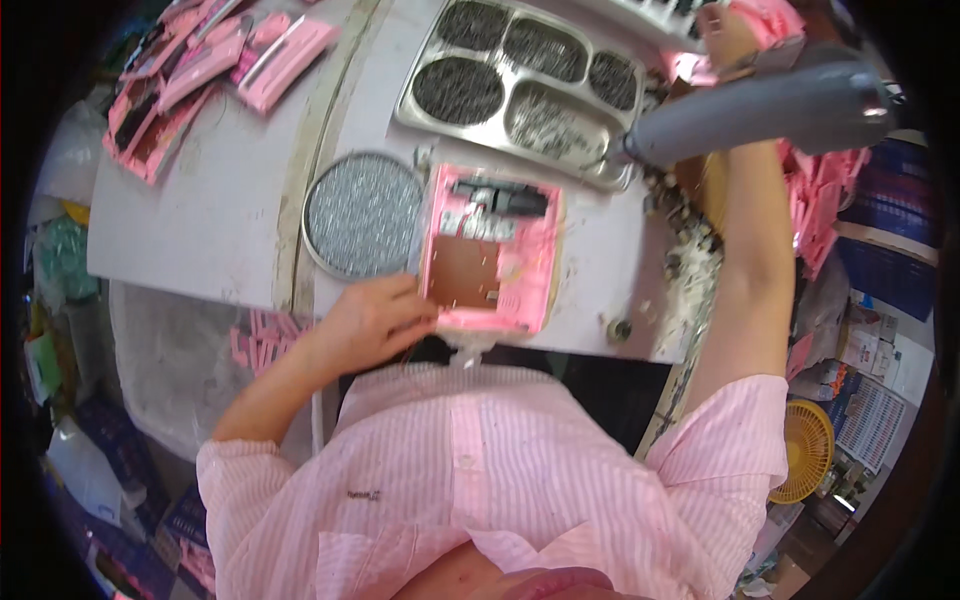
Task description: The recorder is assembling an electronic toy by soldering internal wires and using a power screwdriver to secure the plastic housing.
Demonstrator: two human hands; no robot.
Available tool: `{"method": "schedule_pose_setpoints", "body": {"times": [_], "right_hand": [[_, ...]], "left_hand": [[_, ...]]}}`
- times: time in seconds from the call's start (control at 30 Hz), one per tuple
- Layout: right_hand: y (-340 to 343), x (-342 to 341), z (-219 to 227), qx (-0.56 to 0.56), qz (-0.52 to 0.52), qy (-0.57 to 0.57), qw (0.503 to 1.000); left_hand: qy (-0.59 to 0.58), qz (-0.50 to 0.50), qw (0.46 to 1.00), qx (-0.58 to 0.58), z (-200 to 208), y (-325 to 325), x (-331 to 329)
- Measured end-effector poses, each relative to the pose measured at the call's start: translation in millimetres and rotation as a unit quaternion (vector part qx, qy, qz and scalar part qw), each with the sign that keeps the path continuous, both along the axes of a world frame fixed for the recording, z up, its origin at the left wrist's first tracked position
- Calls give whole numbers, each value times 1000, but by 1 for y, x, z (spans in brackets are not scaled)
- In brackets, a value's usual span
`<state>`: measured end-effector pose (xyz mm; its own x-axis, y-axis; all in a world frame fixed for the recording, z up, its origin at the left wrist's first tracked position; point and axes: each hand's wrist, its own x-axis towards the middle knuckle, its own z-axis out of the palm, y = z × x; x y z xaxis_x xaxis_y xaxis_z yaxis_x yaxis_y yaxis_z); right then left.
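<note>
A pink plastic casing point(543, 262) lies on the table in front of me. It holds a brown board point(465, 272), a black part point(515, 198) and a pale wired piece. My left hand point(380, 318) is at its near left corner, fingers bent and closed against the edge. Far to the right, my right hand point(727, 32) reaches among pink plastic parts point(768, 18); its fingers are blurred, and whether they grip anything is unclear. A grey cylindrical tool point(750, 112) hangs in front of my right forearm.
Left of the casing sits a round dish point(362, 215) of small metal pieces. A steel compartment tray point(503, 72) of screws stands behind. Pink casings point(200, 70) pile up at far left. Scattered bits point(690, 250) lie near the right edge; a yellow basket point(803, 450) is lower right.
</note>
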<state>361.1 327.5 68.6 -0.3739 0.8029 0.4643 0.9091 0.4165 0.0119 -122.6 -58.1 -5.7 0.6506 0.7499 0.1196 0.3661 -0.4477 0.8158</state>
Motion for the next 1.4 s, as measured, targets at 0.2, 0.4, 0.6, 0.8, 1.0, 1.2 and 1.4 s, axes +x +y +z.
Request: {"method": "schedule_pose_setpoints", "body": {"times": [0.2, 0.4, 0.6, 0.8, 1.0, 1.2, 1.4], "right_hand": [[-260, -79, 37, -327, 34, 422, 845], [-400, -193, -41, -291, 83, 271, 914], [-408, -207, -64, -171, 100, 232, 953], [-414, -192, -87, -176, 126, 351, 911], [-394, -150, -32, -260, 153, 244, 922], [-401, -114, -22, -359, -35, -142, 922], [-365, -98, -50, -373, -6, 36, 927]], "left_hand": [[-13, 17, 1000, -11, 4, -5, 0], [-2, 10, 1000, -24, 3, -5, 3], [9, 23, 1000, -15, 7, -9, 5], [17, 21, 999, -37, 7, -7, 7], [42, 14, 997, -65, 19, -6, 8], [74, -52, 991, -98, 57, 30, 6], [8, 7, 1000, -11, 65, 120, 64]]}}
